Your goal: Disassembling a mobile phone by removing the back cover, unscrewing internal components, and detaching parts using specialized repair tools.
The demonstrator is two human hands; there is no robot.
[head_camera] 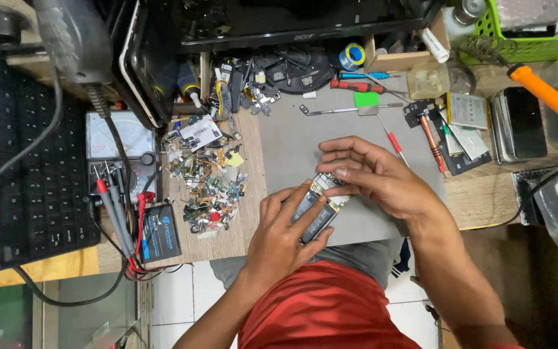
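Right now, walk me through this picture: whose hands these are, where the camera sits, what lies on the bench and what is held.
The one view comes from a camera worn on the person's head, looking down. Both bare hands are theirs. The left hand grips an opened phone, its insides showing; the right hand presses fingertips on its upper end. It sits over a grey mat. To the left lie a heap of small electronic scraps and a meter with probes. Screwdrivers lie behind.
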